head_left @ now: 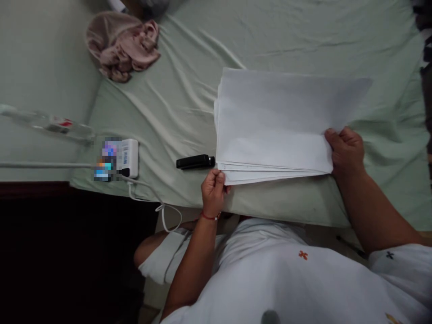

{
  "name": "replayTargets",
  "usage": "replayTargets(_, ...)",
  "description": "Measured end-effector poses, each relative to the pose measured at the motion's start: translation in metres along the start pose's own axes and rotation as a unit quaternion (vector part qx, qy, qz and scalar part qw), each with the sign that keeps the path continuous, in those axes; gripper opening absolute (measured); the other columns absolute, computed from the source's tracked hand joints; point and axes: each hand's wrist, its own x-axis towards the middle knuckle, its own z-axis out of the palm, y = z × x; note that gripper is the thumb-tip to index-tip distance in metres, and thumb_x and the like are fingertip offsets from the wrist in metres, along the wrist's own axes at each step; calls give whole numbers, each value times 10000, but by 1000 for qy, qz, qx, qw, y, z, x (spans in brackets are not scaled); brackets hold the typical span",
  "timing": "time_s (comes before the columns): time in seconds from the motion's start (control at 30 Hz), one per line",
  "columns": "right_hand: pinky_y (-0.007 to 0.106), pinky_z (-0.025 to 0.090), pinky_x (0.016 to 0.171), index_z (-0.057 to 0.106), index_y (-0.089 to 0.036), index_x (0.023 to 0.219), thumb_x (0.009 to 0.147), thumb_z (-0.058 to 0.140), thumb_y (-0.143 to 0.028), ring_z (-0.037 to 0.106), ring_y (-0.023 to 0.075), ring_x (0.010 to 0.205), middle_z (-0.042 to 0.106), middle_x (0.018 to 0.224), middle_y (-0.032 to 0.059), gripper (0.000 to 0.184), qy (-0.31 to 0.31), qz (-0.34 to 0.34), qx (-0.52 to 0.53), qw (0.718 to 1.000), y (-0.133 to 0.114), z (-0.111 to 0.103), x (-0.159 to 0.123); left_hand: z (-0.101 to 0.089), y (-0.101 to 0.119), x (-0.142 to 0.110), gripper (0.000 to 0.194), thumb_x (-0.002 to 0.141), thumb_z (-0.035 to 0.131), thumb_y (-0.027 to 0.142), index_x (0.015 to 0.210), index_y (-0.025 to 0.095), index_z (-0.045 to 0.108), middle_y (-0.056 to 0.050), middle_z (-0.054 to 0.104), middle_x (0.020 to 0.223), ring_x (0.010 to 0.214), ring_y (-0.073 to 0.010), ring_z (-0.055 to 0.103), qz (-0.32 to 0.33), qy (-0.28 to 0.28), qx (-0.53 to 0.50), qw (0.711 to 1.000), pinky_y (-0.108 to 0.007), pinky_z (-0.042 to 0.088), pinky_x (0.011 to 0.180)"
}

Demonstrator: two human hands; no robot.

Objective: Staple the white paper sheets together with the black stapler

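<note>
A stack of white paper sheets [276, 117] is held between my two hands, its lower edges fanned slightly apart. My left hand [214, 191], with a red string bracelet at the wrist, pinches the near left corner. On the near right side, my right hand [347, 150] grips the sheets with the thumb on top. The far right part of the top sheet bends upward. Just left of the papers lies a black stapler [195, 161], close to my left hand but apart from it.
The papers are above a bed with a wrinkled pale green sheet [182, 99]. A crumpled pink cloth [130, 49] lies at the far left. Near the left edge are a white power adapter [132, 157] with cables, a pixelated item [107, 159] and a clear plastic bottle [60, 126].
</note>
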Motion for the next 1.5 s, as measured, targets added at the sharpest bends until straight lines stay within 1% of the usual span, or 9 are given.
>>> replayTargets(0.17,304,389,595,655,-238,815,630,941,-558,463,142,626,582,707,-13,467,-20,16,12,1000,-2,1,-4,0,8,3,651,836,712,842,920,198,680,29,605,632,457,-97,490,-42,27,-49,998,-212,331,371)
replayTargets(0.3,291,415,611,734,-240,900,663,935,-518,519,155,660,654,731,-11,417,-31,34,16,999,1,1,-4,-3,5,4,583,791,833,741,773,202,612,61,531,600,472,-89,475,-68,21,27,997,-196,353,393)
replayTargets(0.4,280,417,622,725,-231,922,709,898,-446,531,141,676,676,781,-13,349,-19,13,-7,1000,6,1,-3,-7,0,3,537,872,786,694,751,204,603,57,506,603,504,-95,452,-39,11,75,996,-208,355,432)
replayTargets(0.53,268,344,561,651,-232,866,750,831,-393,463,117,609,618,713,-37,268,12,-22,-102,994,12,-2,-1,-13,-6,4,490,912,769,648,775,196,638,43,537,646,587,-105,462,-17,-1,84,996,-217,387,532)
replayTargets(0.67,273,351,566,647,-228,824,781,751,-395,472,124,592,592,660,-37,201,13,-77,-240,968,12,-10,4,-14,-7,9,433,860,823,596,836,190,674,43,572,704,653,-110,494,-50,-2,69,996,-218,403,608)
replayTargets(0.9,295,384,608,657,-220,808,790,722,-390,482,127,600,593,656,-28,183,-31,-120,-311,942,9,-29,13,-5,5,16,336,792,842,460,795,190,642,79,477,622,572,-89,373,-91,1,91,992,-220,300,550)
replayTargets(1.07,302,393,652,695,-222,797,863,702,-363,495,131,636,609,687,-20,156,-51,-170,-332,926,12,-41,17,-2,8,18,294,790,810,421,781,198,619,52,574,677,612,-105,468,-107,-5,70,992,-221,363,580)
replayTargets(1.2,301,415,682,731,-221,810,875,700,-354,548,140,678,667,732,-4,151,-56,-172,-337,924,13,-46,20,-3,6,18,284,789,792,420,775,198,617,60,549,655,589,-101,445,-100,-8,80,992,-225,347,557)
replayTargets(1.5,298,413,654,769,-208,842,855,737,-337,505,123,641,630,687,-18,134,-6,-158,-320,934,18,-50,25,-5,3,21,249,773,768,420,791,197,659,31,654,692,662,-144,596,-105,-20,76,991,-251,460,646)
